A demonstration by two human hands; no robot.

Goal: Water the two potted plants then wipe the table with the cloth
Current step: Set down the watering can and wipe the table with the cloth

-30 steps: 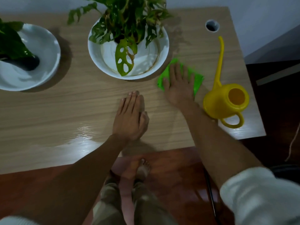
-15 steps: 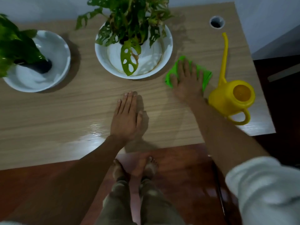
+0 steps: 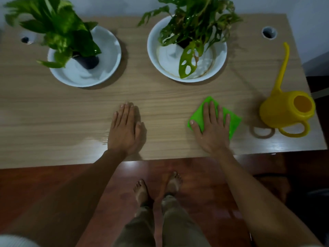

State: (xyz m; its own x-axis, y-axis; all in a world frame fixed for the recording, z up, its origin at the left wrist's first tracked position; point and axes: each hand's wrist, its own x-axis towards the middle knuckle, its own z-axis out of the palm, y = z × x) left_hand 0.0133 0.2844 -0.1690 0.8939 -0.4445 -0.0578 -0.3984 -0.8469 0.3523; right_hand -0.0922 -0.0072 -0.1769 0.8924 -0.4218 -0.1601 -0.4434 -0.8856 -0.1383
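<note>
The table point(image 3: 53, 107) is a pale wood-grain top that fills the upper two thirds of the view, with a glossy sheen along its near edge and a round cable hole point(image 3: 269, 32) at the 1 o'clock corner. At 11 o'clock stands the left potted plant point(image 3: 58, 31), broad glossy green leaves rising from a dark pot set in a wide white dish point(image 3: 106, 68). At 12 o'clock stands the right potted plant point(image 3: 194, 20), with darker, hole-cut leaves, one pale leaf drooping over the inside of its white bowl point(image 3: 154, 56), which shows a faint brown ring low on its wall. At 3 o'clock, well apart from both plants, the yellow watering can point(image 3: 277, 114) sits upright on the table, its long thin spout pointing toward 12 o'clock and its loop handle toward 5 o'clock. The left hand point(image 3: 124, 129) lies flat, palm down, on bare table near the middle of the view, fingers together, its grip holding nothing. Toward 3 o'clock from it, the right hand point(image 3: 211, 129) presses flat, fingers spread rather than curled, on the cloth point(image 3: 235, 122). The cloth is a bright green folded square turned like a diamond, lying between the right bowl and the near table edge, its corners showing around the hand.
</note>
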